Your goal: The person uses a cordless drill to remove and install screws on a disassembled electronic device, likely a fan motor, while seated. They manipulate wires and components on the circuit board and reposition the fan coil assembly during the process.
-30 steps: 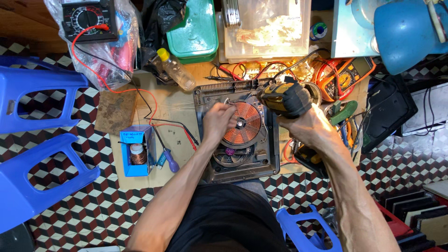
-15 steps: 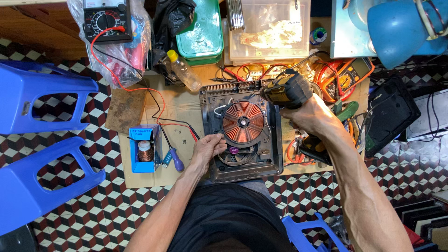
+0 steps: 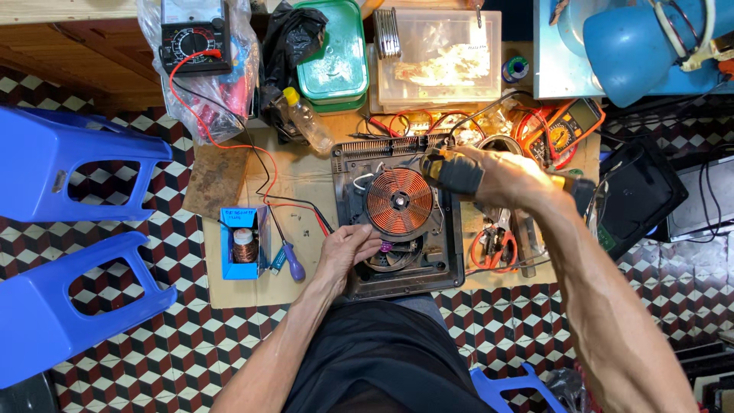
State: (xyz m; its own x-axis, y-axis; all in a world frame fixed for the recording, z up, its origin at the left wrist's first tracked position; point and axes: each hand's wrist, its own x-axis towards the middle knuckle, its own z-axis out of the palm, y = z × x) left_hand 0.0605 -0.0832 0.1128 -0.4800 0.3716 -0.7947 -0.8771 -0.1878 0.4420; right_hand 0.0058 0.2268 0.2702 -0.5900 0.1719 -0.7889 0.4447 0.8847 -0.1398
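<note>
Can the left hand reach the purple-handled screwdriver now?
Probably yes. The left hand rests empty on the cooker's edge, and the purple-handled screwdriver lies just beside it on the cardboard, with nothing between.

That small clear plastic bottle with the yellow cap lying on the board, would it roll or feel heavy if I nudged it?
The bottle lies on its side and looks round, so a nudge would probably roll it. It seems clear, thin plastic, so likely light. The black bag and green containers close by might stop it.
</note>
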